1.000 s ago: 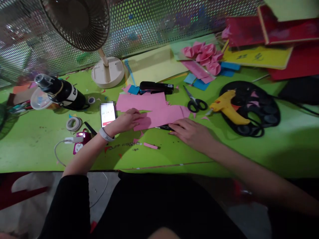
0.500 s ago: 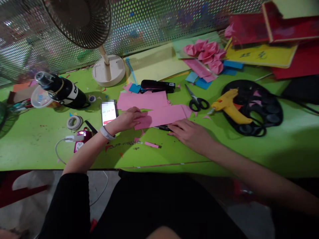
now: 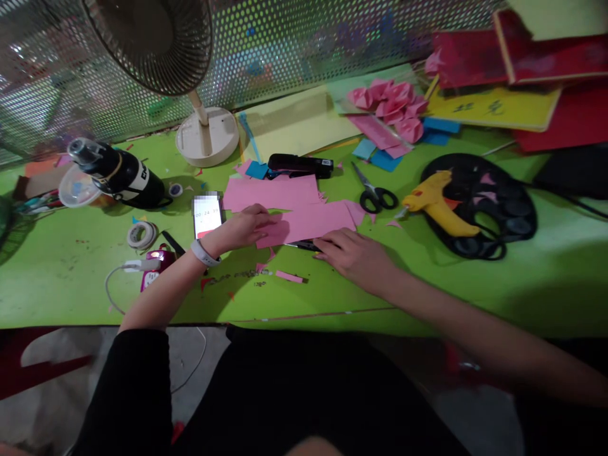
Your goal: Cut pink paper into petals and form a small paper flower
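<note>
A pink paper sheet (image 3: 313, 221) lies on the green table (image 3: 71, 272), partly over a second pink sheet (image 3: 270, 190). My left hand (image 3: 244, 229), with a white wristband, is closed on the left end of the pink paper sheet. My right hand (image 3: 354, 253) lies low on the table at the sheet's lower right edge. Its fingers are stretched out, and the fingertips touch a thin dark tool (image 3: 304, 244) that pokes out from under the paper. A small pink strip (image 3: 288, 276) lies just in front of both hands.
A phone (image 3: 207, 215) lies left of my left hand, with tape rolls (image 3: 140, 235), a black bottle (image 3: 116, 174) and a fan (image 3: 204, 136) beyond. Black stapler (image 3: 299, 166), scissors (image 3: 373, 190) and yellow glue gun (image 3: 437, 206) on a black tray lie behind. Pink paper flowers (image 3: 389, 104) and coloured sheets fill the back right.
My right hand has slid a little to the left along the lower edge of the pink sheet. My left hand has stayed on the paper's left end.
</note>
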`<act>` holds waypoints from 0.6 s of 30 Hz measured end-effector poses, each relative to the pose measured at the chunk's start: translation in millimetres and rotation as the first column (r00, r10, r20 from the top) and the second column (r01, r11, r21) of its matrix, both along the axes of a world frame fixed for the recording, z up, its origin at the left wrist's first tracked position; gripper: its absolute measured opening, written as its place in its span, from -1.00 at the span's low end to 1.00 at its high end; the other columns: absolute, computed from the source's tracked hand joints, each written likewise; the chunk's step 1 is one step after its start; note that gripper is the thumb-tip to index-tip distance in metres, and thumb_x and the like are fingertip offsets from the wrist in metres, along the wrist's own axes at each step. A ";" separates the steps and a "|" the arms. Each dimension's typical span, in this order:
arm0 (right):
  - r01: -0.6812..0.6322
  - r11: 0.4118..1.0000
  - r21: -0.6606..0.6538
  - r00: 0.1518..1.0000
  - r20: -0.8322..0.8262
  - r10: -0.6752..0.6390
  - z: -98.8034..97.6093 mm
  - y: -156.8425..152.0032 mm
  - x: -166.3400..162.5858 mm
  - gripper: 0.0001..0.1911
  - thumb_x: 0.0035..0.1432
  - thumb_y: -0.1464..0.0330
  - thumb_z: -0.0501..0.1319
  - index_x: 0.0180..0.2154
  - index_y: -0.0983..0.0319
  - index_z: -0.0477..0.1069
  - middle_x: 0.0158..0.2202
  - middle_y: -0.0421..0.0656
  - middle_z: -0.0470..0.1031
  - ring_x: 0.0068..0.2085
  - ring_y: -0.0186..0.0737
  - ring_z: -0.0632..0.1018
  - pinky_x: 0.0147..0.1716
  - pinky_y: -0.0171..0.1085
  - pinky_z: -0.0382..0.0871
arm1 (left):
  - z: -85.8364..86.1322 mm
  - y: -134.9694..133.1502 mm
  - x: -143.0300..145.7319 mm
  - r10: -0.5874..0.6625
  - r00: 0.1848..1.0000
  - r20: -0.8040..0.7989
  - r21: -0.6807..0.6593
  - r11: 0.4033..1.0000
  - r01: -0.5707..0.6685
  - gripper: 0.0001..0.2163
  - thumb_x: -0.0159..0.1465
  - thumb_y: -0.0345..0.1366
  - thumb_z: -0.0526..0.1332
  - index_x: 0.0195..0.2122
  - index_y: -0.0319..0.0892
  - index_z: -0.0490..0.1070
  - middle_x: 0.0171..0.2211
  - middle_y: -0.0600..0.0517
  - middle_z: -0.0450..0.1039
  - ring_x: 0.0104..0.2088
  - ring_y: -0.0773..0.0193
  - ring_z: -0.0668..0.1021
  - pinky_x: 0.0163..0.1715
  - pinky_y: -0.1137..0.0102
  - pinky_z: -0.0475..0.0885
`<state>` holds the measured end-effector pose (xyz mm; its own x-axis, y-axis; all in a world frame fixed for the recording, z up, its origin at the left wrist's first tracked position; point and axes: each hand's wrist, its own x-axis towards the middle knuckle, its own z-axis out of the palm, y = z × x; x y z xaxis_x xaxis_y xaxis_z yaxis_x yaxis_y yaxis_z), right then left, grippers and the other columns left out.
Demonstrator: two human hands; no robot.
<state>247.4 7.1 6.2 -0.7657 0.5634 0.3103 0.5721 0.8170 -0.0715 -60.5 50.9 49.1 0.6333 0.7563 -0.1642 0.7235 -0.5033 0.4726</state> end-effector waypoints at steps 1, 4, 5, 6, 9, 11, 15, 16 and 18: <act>-0.002 1.000 -0.011 1.000 -0.005 0.002 -0.1 0.1 -1.1 -0.73 0.43 0.40 0.13 -0.05 0.38 0.57 -0.15 0.08 0.60 -0.14 -0.07 0.56 -0.25 -0.17 0.48 | -0.3 0.2 -0.5 -0.004 1.000 0.003 0.006 1.000 0.004 -0.59 0.42 -0.36 0.13 0.28 -0.14 0.39 0.09 -0.19 0.39 0.01 0.14 0.53 0.08 0.20 0.48; -0.016 0.999 -0.035 1.000 -0.013 0.015 0.1 -0.3 -3.2 -0.74 0.42 0.42 0.13 -0.05 0.37 0.57 -0.16 0.08 0.60 -0.13 -0.07 0.56 -0.22 -0.16 0.48 | 0.1 0.4 -1.1 -0.009 1.000 0.007 0.015 1.000 0.009 -0.59 0.42 -0.35 0.14 0.28 -0.12 0.39 0.07 -0.17 0.40 -0.02 0.16 0.53 0.07 0.21 0.49; -0.015 0.999 -0.030 1.000 -0.011 0.015 0.3 -0.6 -3.6 -0.74 0.42 0.42 0.13 -0.06 0.37 0.58 -0.17 0.08 0.60 -0.13 -0.07 0.56 -0.22 -0.16 0.48 | 0.7 0.3 -1.0 -0.007 1.000 0.006 0.013 1.000 0.007 -0.59 0.42 -0.35 0.14 0.28 -0.13 0.39 0.07 -0.17 0.40 -0.02 0.16 0.53 0.07 0.21 0.49; -0.012 1.000 -0.017 1.000 -0.007 0.012 0.4 -0.8 -4.2 -0.74 0.42 0.42 0.13 -0.07 0.37 0.58 -0.17 0.08 0.61 -0.14 -0.07 0.56 -0.23 -0.17 0.48 | 1.6 0.2 -0.7 -0.006 1.000 0.003 0.008 1.000 0.006 -0.59 0.42 -0.34 0.14 0.28 -0.14 0.39 0.08 -0.18 0.40 -0.02 0.16 0.53 0.06 0.21 0.49; -0.014 1.000 0.024 1.000 0.008 0.013 0.9 -0.4 -7.6 -0.74 0.43 0.41 0.13 -0.08 0.39 0.57 -0.19 0.06 0.60 -0.17 -0.09 0.55 -0.27 -0.19 0.47 | 4.5 0.5 0.7 -0.006 1.000 -0.004 -0.009 1.000 0.006 -0.60 0.43 -0.33 0.13 0.28 -0.17 0.40 0.09 -0.21 0.40 -0.02 0.15 0.53 0.07 0.20 0.49; -0.028 0.999 0.031 1.000 0.007 0.028 1.5 0.1 -10.3 -0.74 0.42 0.42 0.13 -0.07 0.40 0.57 -0.20 0.06 0.60 -0.18 -0.10 0.55 -0.28 -0.20 0.47 | 5.6 1.3 1.5 -0.012 1.000 0.004 -0.013 1.000 0.012 -0.60 0.44 -0.32 0.12 0.28 -0.17 0.40 0.09 -0.21 0.40 -0.03 0.15 0.53 0.06 0.19 0.49; -0.043 0.999 0.017 0.999 0.000 0.043 3.0 -0.5 -13.8 -0.73 0.44 0.41 0.11 -0.09 0.38 0.58 -0.20 0.06 0.60 -0.18 -0.09 0.54 -0.25 -0.18 0.47 | 4.8 2.7 1.9 -0.025 1.000 0.017 -0.011 1.000 0.026 -0.61 0.43 -0.33 0.12 0.27 -0.15 0.41 0.07 -0.19 0.42 -0.03 0.16 0.53 0.06 0.19 0.49; -0.043 0.999 0.013 0.999 0.003 0.043 3.1 -0.9 -14.7 -0.73 0.43 0.41 0.11 -0.08 0.39 0.58 -0.19 0.06 0.59 -0.17 -0.09 0.54 -0.25 -0.18 0.47 | 4.6 3.0 2.0 -0.024 1.000 0.016 -0.014 1.000 0.025 -0.61 0.43 -0.33 0.12 0.27 -0.15 0.41 0.06 -0.19 0.42 -0.03 0.16 0.53 0.06 0.19 0.49; -0.043 0.999 0.010 0.999 0.009 0.043 2.3 -1.7 -17.1 -0.73 0.43 0.42 0.11 -0.07 0.39 0.57 -0.19 0.07 0.60 -0.17 -0.09 0.54 -0.27 -0.18 0.47 | 4.8 3.2 2.5 -0.020 1.000 0.011 -0.022 1.000 0.020 -0.60 0.43 -0.33 0.13 0.28 -0.16 0.40 0.06 -0.19 0.42 -0.02 0.15 0.52 0.06 0.19 0.48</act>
